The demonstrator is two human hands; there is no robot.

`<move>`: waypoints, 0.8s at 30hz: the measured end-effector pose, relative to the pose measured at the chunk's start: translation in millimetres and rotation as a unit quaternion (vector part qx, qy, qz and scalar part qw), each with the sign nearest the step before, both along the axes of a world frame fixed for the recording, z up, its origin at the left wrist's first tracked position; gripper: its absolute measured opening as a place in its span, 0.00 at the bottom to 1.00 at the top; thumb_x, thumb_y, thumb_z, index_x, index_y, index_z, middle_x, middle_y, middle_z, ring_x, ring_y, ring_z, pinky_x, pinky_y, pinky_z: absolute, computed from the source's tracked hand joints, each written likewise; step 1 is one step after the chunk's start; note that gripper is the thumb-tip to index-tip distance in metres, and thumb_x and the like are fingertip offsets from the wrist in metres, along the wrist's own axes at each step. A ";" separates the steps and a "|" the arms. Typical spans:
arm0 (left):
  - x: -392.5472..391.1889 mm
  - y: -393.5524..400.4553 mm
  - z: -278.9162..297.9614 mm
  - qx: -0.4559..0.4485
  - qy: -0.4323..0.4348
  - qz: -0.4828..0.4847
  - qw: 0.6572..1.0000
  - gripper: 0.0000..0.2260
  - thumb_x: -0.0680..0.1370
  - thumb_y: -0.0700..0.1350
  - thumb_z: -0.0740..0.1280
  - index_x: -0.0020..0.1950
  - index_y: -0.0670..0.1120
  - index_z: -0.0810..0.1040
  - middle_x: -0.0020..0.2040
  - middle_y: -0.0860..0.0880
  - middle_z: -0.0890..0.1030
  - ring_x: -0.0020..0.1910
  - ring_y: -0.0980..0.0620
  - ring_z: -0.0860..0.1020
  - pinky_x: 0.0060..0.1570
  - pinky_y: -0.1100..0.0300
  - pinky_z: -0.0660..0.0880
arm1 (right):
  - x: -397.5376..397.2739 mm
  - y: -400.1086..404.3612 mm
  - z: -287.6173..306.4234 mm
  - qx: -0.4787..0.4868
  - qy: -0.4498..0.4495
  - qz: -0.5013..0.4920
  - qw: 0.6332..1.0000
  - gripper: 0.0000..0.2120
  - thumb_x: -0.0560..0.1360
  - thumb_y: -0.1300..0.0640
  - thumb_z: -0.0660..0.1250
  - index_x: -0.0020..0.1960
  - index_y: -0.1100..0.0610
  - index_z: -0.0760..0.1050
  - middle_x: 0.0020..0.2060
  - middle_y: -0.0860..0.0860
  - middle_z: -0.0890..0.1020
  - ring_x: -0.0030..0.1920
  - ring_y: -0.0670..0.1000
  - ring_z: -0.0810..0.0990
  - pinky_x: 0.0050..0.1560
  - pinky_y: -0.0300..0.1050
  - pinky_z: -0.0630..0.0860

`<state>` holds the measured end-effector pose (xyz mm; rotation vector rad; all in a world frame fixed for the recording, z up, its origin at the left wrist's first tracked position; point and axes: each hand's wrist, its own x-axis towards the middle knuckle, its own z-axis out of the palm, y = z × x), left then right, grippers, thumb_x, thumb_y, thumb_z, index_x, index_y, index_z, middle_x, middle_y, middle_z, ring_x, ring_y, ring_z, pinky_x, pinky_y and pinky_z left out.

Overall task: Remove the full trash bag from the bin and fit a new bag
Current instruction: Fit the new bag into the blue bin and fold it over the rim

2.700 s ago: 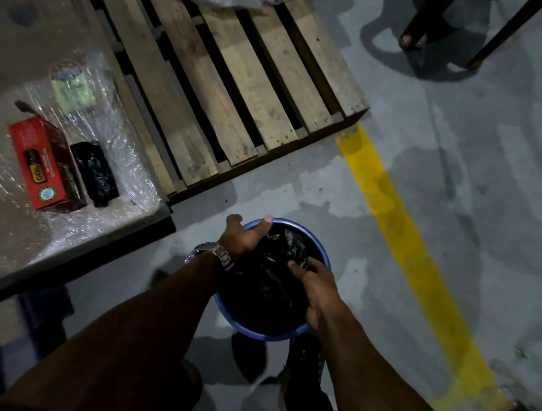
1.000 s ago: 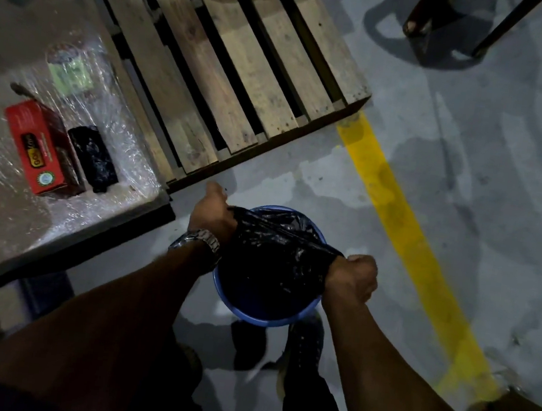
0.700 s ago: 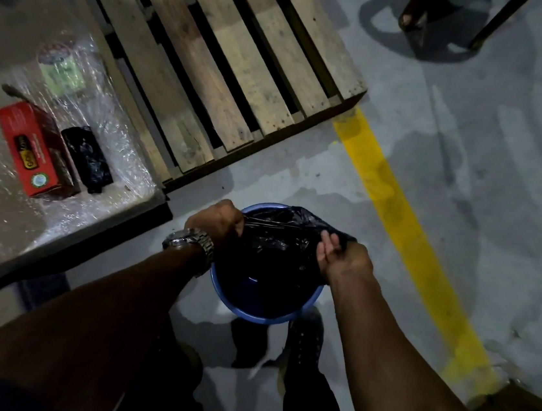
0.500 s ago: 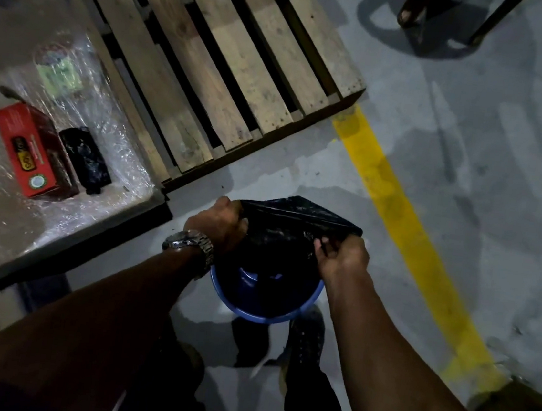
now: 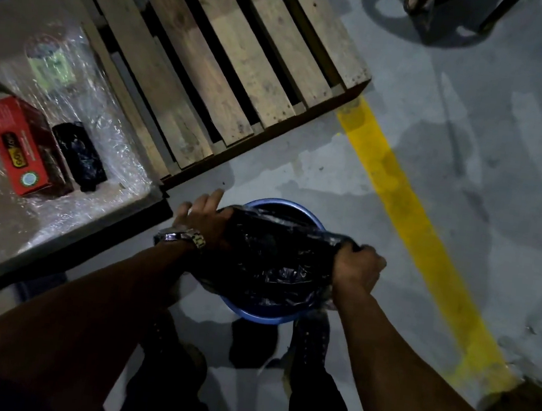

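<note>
The black trash bag (image 5: pixel 267 259) hangs stretched over the mouth of the blue bin (image 5: pixel 270 316), which stands on the grey floor (image 5: pixel 470 160) just below the frame's centre. The bag's film spans between the two hands: its 9 o'clock edge is under the left hand (image 5: pixel 200 221), its 3 o'clock corner is bunched inside the right hand (image 5: pixel 357 269).

The left hand's fingers (image 5: pixel 207 200) point toward 12 o'clock, slightly spread, with the bag's edge pinched under the thumb side; the exact grip is hidden by the film. The right hand's fingers are curled into a tight fist on the gathered plastic, knuckles toward 3 o'clock. A metal wristwatch (image 5: pixel 181 237) sits on the left wrist. Both forearms reach in from 6 and 7 o'clock.

At 10 o'clock the corner of a counter (image 5: pixel 6 236) wrapped in clear film comes near the bin; on it lie a red box (image 5: pixel 16 146) and, just beside it, a black roll (image 5: pixel 79 156). A wooden pallet (image 5: pixel 211 63) lies at 12 o'clock, apart from the bin. Toward 3 o'clock the floor lies open as far as a yellow line (image 5: pixel 412 228).
</note>
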<state>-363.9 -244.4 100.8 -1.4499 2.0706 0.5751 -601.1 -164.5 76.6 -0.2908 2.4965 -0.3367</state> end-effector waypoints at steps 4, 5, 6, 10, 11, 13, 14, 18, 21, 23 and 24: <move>-19.0 -17.9 -29.9 -0.046 0.072 0.185 0.979 0.26 0.77 0.60 0.56 0.73 0.51 0.64 0.78 0.48 0.55 0.76 0.45 0.55 0.72 0.44 0.54 | -6.0 -35.1 -19.9 -0.101 0.008 -0.023 0.995 0.21 0.79 0.53 0.60 0.65 0.66 0.73 0.65 0.64 0.71 0.63 0.64 0.73 0.64 0.52 0.69; -23.0 -20.0 -42.7 -0.084 0.074 0.197 0.974 0.26 0.77 0.59 0.56 0.73 0.50 0.64 0.78 0.47 0.55 0.76 0.45 0.54 0.73 0.44 0.53 | -7.9 -43.0 -32.8 -0.131 0.007 -0.015 0.991 0.23 0.78 0.53 0.60 0.66 0.67 0.71 0.66 0.65 0.72 0.65 0.64 0.72 0.66 0.52 0.67; -25.7 -22.7 -52.5 -0.120 0.061 0.188 0.973 0.26 0.77 0.58 0.57 0.73 0.49 0.63 0.78 0.48 0.53 0.77 0.45 0.52 0.74 0.44 0.51 | -9.0 -49.8 -41.5 -0.156 0.014 0.004 0.988 0.26 0.77 0.51 0.59 0.67 0.68 0.70 0.66 0.65 0.72 0.67 0.63 0.70 0.67 0.51 0.65; -24.8 -24.3 -98.6 -0.140 -0.011 0.091 0.986 0.34 0.76 0.64 0.57 0.77 0.49 0.54 0.79 0.47 0.43 0.78 0.44 0.44 0.74 0.45 0.43 | -10.5 -60.1 -78.7 -0.192 -0.015 0.064 0.979 0.31 0.80 0.49 0.58 0.78 0.60 0.53 0.76 0.57 0.59 0.76 0.56 0.58 0.73 0.45 0.54; -22.1 -24.5 -112.3 -0.109 -0.015 0.090 0.990 0.34 0.76 0.65 0.58 0.76 0.50 0.55 0.79 0.46 0.44 0.78 0.43 0.45 0.74 0.44 0.43 | -11.6 -58.8 -92.1 -0.174 -0.051 0.065 0.981 0.31 0.81 0.50 0.59 0.78 0.58 0.50 0.76 0.56 0.59 0.76 0.56 0.59 0.73 0.47 0.57; -17.5 -28.8 -130.9 0.025 0.015 0.140 0.990 0.34 0.75 0.65 0.60 0.76 0.51 0.59 0.79 0.43 0.49 0.77 0.41 0.51 0.75 0.45 0.48 | -17.5 -54.6 -111.4 -0.083 -0.136 0.062 0.985 0.27 0.80 0.49 0.59 0.74 0.60 0.61 0.68 0.57 0.71 0.68 0.60 0.70 0.67 0.50 0.68; -16.6 -32.1 -134.5 0.096 0.057 0.196 0.974 0.33 0.75 0.64 0.62 0.75 0.50 0.61 0.77 0.41 0.54 0.76 0.40 0.55 0.75 0.47 0.53 | -20.2 -52.7 -114.3 -0.034 -0.185 0.038 0.981 0.23 0.79 0.49 0.59 0.69 0.63 0.68 0.60 0.57 0.76 0.61 0.61 0.76 0.62 0.51 0.72; -12.1 -24.0 -123.3 0.030 0.147 0.259 0.954 0.29 0.73 0.61 0.64 0.67 0.43 0.72 0.72 0.40 0.66 0.70 0.40 0.66 0.68 0.51 0.65 | -28.3 -42.1 -106.5 0.014 -0.092 0.108 0.990 0.17 0.80 0.56 0.56 0.61 0.65 0.75 0.60 0.63 0.77 0.58 0.63 0.76 0.57 0.50 0.72; -12.4 1.3 -97.6 -0.124 0.169 0.139 0.968 0.32 0.66 0.61 0.59 0.63 0.42 0.75 0.66 0.38 0.74 0.60 0.37 0.76 0.58 0.46 0.73 | -16.4 -22.4 -74.0 -0.121 0.008 0.289 0.950 0.19 0.76 0.58 0.59 0.67 0.58 0.71 0.64 0.59 0.74 0.64 0.60 0.73 0.64 0.51 0.68; -14.2 19.2 -84.2 -0.094 0.173 0.057 0.979 0.35 0.64 0.62 0.54 0.65 0.45 0.75 0.66 0.41 0.75 0.63 0.39 0.74 0.61 0.46 0.69 | -9.4 -5.6 -63.7 -0.131 0.013 0.484 0.865 0.25 0.71 0.56 0.61 0.68 0.55 0.70 0.64 0.55 0.75 0.66 0.58 0.71 0.68 0.52 0.63; -13.9 27.2 -77.7 -0.059 0.154 0.029 0.986 0.37 0.63 0.64 0.52 0.67 0.47 0.73 0.67 0.43 0.74 0.66 0.41 0.71 0.65 0.46 0.65 | -7.1 1.4 -63.2 -0.100 0.019 0.561 0.821 0.29 0.68 0.54 0.62 0.70 0.53 0.69 0.64 0.54 0.75 0.67 0.57 0.70 0.70 0.53 0.58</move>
